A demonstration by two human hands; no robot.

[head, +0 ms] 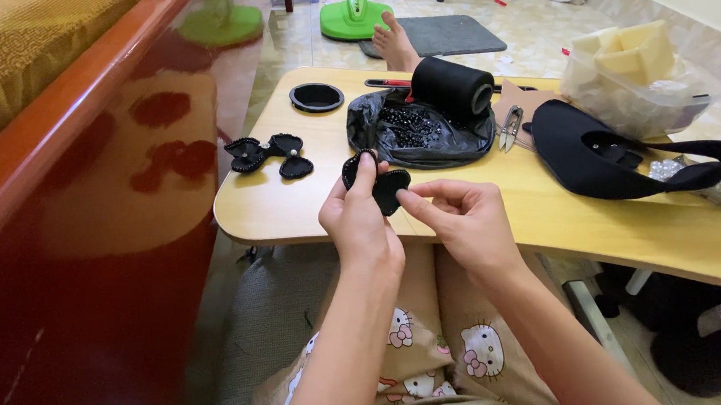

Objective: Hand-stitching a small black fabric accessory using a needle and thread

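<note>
My left hand (pixel 359 222) grips a small black fabric bow piece (pixel 386 186) with lobed petals, its thumb lying over the top lobe. My right hand (pixel 459 219) pinches the piece's right edge with fingertips closed; whether a needle is there I cannot tell. Both hands hover over the near edge of a low yellow lap table (pixel 495 219). A finished black bow with pale beads (pixel 269 153) lies on the table to the left.
On the table sit a black bag of dark beads (pixel 416 128), a black fabric roll (pixel 452 86), small snips (pixel 509 128), a round black lid (pixel 316 97), black curved fabric (pixel 616 158) and a clear bag of yellow foam (pixel 632 73). A red bed frame (pixel 85 203) stands left.
</note>
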